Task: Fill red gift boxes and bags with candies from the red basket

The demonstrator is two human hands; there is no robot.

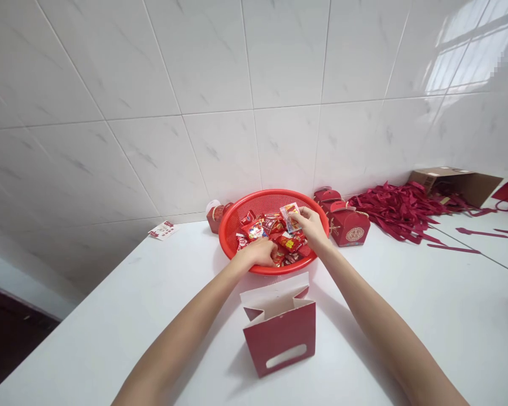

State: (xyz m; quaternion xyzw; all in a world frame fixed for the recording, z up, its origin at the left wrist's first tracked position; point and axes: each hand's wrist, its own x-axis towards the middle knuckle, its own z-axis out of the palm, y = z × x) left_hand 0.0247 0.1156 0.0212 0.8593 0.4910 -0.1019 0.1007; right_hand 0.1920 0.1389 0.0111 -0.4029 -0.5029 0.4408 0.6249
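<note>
Across the back, tiled wall (220,62); below it, white surface (105,321). Along the wall at the right, heap of dark red ribbons (395,211), with cardboard box (422,179) just beyond. In the middle, near the wall, red basket (275,270) full of shiny wrapped packets (275,224). Just in front of it, red carton (285,341), upright and uncovered on top, side walls creased inward. Right of the basket, small red boxes (350,228) with cord handles; at the left, 1 more box (214,221), partly behind the rim.

Right hand (311,226) over the basket, fingers pinching a pale packet (290,217) by its right side. Left hand (260,252) among the packets near the front rim, fingers curled downward, tips partly hidden; impossible to say whether pinching anything.

Possible troubles: dropping the pale packet through so slight a hold at 1 side; tipping the light-looking carton by brushing it with either of 2 forearms; bending its raised back flap with a wrist drawn back too low; dragging a neighbouring packet over the rim by a careless left-hand lift.
</note>
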